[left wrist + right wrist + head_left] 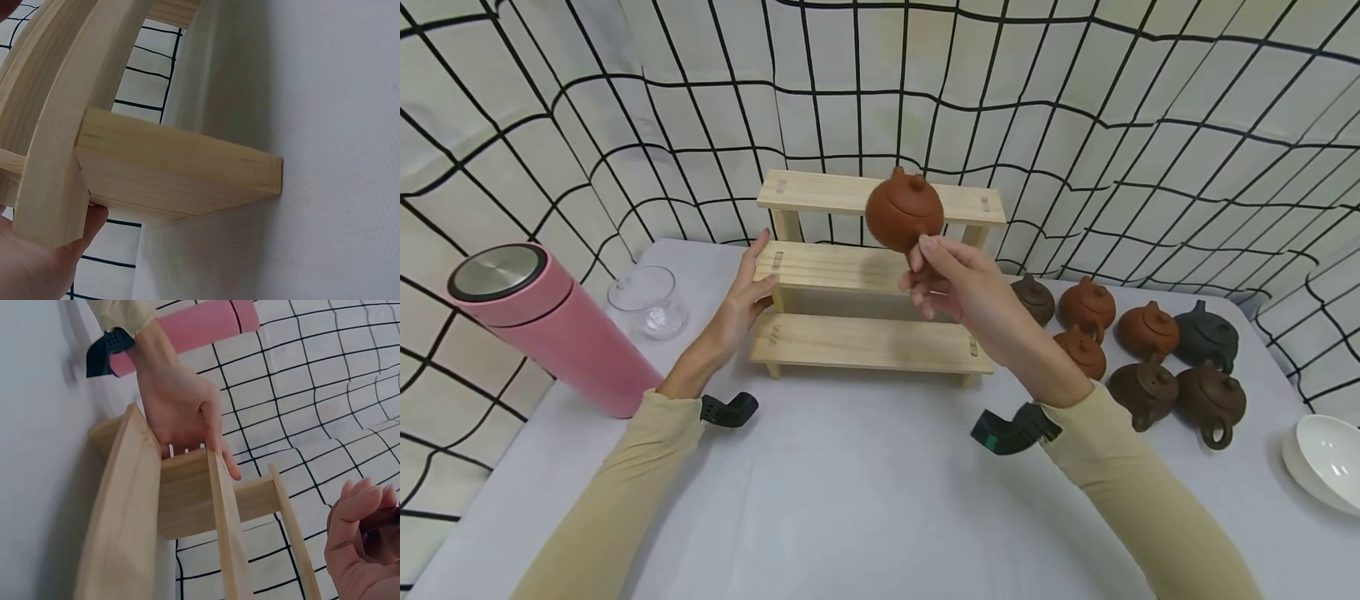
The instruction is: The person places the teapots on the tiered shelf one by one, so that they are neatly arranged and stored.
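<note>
In the head view, my right hand [958,279] pinches a small reddish-brown clay teapot [904,210] at its lower side. The teapot is lifted in front of the upper tiers of a three-tier wooden shelf [872,343], its spout pointing up and away. Fingers hide its handle. My left hand [733,308] touches the shelf's left end by the middle board, its index finger straight. In the right wrist view, the left hand [181,409] lies against the side panel, while my right hand [362,544] shows at the lower right edge. Pale wood [169,169] fills much of the left wrist view.
Several red, brown and dark grey teapots [1150,329] stand on the white table [865,492] right of the shelf. A white bowl [1326,458] sits at the right edge. Left are a pink flask [580,342] and a clear glass [651,304]. Black-gridded cloth [820,117] surrounds the table.
</note>
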The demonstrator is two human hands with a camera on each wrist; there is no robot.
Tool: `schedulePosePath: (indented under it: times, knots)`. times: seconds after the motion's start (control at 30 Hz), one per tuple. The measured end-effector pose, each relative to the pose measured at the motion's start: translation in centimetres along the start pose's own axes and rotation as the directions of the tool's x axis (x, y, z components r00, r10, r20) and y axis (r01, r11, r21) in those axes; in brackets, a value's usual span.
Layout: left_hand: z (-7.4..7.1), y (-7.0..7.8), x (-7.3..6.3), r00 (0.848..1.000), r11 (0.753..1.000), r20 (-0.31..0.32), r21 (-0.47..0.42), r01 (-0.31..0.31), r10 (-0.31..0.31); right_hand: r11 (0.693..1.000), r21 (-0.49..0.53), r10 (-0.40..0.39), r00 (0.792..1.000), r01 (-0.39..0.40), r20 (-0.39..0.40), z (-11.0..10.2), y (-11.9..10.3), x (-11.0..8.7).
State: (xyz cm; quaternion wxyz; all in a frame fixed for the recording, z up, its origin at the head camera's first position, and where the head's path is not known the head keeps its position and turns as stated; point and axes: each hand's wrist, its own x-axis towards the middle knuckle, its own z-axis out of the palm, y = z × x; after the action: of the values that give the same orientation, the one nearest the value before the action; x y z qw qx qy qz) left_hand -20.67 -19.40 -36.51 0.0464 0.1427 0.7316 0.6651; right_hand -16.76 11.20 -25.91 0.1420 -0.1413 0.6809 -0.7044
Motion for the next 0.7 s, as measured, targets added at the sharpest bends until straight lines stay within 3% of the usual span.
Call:
schedulePosePath:
  times: [0.37,0.7]
  knots:
    - [-0.1,-0.1,0.1,1.000,1.000,-0.001,-0.006,0.012,-0.012,1.000,-0.015,0.005,0.999,-0.004,0.045,3.4,-1.4,6.7]
    - [-0.2,-0.1,0.1,1.000,1.000,0.001,-0.007,0.003,-0.003,0.999,0.005,0.032,0.999,-0.032,0.023,5.4,-1.9,10.0]
